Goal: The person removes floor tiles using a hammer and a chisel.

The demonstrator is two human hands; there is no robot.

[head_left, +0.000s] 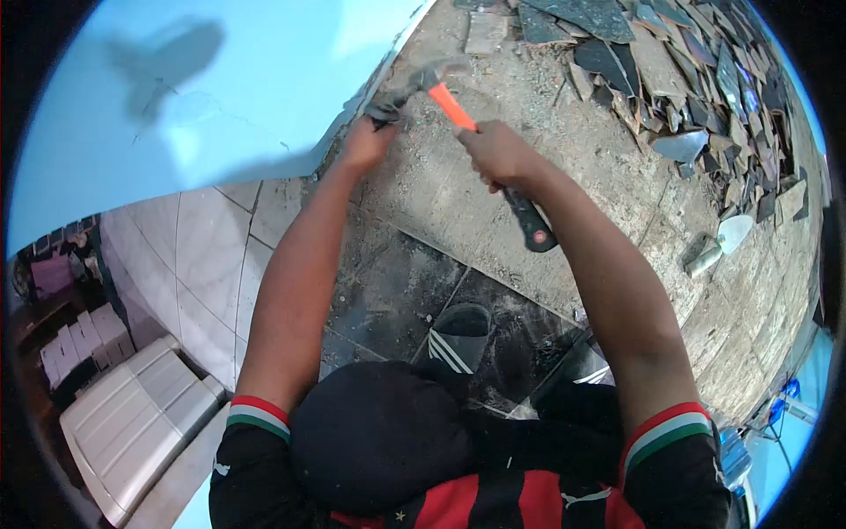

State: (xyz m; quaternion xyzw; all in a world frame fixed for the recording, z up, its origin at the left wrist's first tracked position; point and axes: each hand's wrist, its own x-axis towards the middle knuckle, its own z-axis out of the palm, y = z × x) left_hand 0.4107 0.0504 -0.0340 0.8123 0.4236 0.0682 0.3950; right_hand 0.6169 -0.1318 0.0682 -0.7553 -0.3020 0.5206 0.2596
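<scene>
My right hand is wrapped round a hammer with an orange shaft and a black grip end. The hammer's head, slightly blurred, is at the upper left of the shaft, near my left hand. That hand is closed on a dark tool at the foot of the light blue wall. The tool's tip is hidden or blurred, so its exact kind is unclear. Dust and small rubble cover the rough bare floor around both hands.
Broken tile pieces are heaped at the upper right. A trowel lies below them. Dark tiles are under my sandalled feet. At the lower left are a pale plastic lid and white boxes.
</scene>
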